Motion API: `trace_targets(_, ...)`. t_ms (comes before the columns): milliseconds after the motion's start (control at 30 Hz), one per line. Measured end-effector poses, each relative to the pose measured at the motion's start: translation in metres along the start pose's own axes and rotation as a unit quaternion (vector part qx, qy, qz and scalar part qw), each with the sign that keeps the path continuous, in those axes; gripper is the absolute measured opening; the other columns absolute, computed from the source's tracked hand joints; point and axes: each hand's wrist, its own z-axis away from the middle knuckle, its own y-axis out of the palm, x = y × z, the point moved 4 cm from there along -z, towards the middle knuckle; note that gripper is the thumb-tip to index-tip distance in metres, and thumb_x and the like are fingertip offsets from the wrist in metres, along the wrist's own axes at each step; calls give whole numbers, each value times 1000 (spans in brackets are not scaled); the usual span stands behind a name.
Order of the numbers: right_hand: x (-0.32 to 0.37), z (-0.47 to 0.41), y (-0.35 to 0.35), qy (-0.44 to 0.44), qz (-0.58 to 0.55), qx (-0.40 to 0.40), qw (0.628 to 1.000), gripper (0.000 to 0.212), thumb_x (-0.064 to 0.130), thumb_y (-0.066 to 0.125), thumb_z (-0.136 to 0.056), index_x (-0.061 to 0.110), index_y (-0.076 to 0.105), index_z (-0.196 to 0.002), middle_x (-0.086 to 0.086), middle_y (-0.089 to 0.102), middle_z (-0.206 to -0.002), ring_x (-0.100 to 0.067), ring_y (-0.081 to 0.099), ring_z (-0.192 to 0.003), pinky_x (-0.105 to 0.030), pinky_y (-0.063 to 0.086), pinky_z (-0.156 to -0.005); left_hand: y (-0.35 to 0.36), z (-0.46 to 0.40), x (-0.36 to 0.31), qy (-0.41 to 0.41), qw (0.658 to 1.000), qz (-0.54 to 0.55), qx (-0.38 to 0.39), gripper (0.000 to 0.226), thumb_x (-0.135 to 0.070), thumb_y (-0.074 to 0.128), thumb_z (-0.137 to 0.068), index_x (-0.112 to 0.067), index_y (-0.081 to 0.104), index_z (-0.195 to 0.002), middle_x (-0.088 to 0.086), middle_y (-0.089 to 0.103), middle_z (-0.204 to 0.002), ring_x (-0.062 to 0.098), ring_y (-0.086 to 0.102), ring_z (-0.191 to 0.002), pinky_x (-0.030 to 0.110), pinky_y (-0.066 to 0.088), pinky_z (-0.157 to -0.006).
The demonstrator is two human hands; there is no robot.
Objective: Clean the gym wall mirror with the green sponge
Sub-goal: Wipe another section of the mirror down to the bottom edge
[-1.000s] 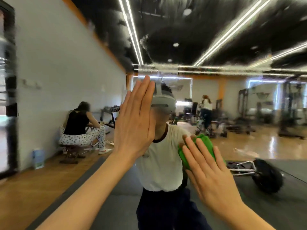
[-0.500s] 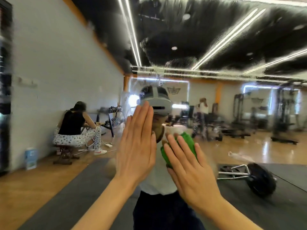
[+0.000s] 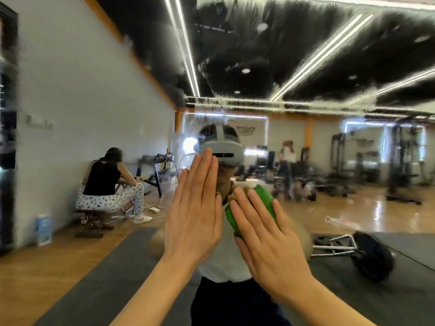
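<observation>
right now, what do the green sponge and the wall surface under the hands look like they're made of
The green sponge looks like soft foam with a matte finish: it bulges around the straight fingers of the right hand pressing it. The wall mirror looks like glossy glass: it reflects the gym and the person, with wet-looking streaks and smears blurring its upper part. The left hand lies flat on it.

A white wall [image 3: 82, 109] runs along my left above the wooden floor [image 3: 47, 267]. Light strips [image 3: 186, 50] cross the black ceiling [image 3: 270, 43]. Gym machines [image 3: 353, 161] stand far right, a dumbbell rack [image 3: 162, 170] far left.
</observation>
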Motion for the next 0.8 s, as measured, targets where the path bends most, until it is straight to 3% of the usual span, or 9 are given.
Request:
trace_targets(100,-27,-33,0,-39,20,10,999,61,31,36,-104,8,18,-158,-10,12,-167,-24,10,-155,-42,0,-126,0,0,-1,0,1000,-4,-2,60,-20,35,-102,0,25,-158,13,20,-167,24,16,-155,39,11,-127)
trace_targets(267,-85,-157,-15,137,-11,-93,986,57,29,32,-106,2,28,-156,-17,25,-164,-32,19,-153,-47,6,-125,0,-1,-2,-1,1000,-9,-7,61,-18,36,-100,0,25,-158,12,19,-167,21,11,-156,34,5,-128)
trace_targets(333,-69,-124,-10,149,-23,-93,984,58,27,37,-106,1,26,-157,-17,21,-165,-32,16,-154,-46,3,-126,-1,-1,-2,0,1000,-4,-8,61,-18,36,-100,0,25,-158,12,20,-167,20,10,-156,34,4,-128)
trace_targets(467,-2,21,-2,66,-26,22,997,65,32,42,-102,7,21,-158,-10,12,-168,-25,9,-156,-41,-2,-126,-2,-1,-4,-1,1000,3,-11,60,-19,36,-101,1,25,-157,15,21,-166,22,12,-156,35,7,-128)
trace_targets(567,-24,26,-4,-12,6,51,999,64,35,40,-103,11,19,-158,-7,10,-169,-22,8,-156,-41,0,-126,-3,-1,-5,-4,1000,1,-8,60,-20,35,-102,2,25,-157,16,22,-166,24,14,-155,34,5,-128)
trace_targets(700,-102,-84,-20,137,-21,-45,989,59,34,29,-108,5,22,-158,-16,18,-166,-28,10,-154,-42,-1,-126,-5,-2,-6,-4,1000,-8,-11,58,-21,33,-103,2,26,-156,17,24,-165,26,16,-154,35,6,-128)
trace_targets(800,-108,-89,-20,201,-24,-71,977,59,34,26,-109,2,21,-158,-18,17,-166,-32,12,-155,-46,1,-126,-5,-2,-7,-4,1000,-12,-15,58,-20,33,-103,4,28,-155,18,25,-164,28,18,-153,33,3,-128)
